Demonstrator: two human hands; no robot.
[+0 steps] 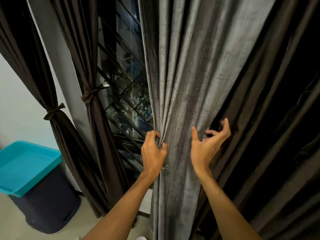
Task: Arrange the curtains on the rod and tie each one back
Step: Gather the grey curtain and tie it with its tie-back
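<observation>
In the head view, the grey curtain (181, 75) is seen hanging in the middle, between the window grille (124, 75) on the left and a dark curtain (277, 101) on the right; its left edge is bunched and gripped by the left hand (153, 151); the right hand (207, 144) is held spread near its right edge, nothing grasped. The cloth is judged soft, fairly heavy and slightly slick, so folds may slip; it is best gathered at mid-height, level with the ties (90, 95) on the two dark curtains (78, 49) bound at far left.
</observation>
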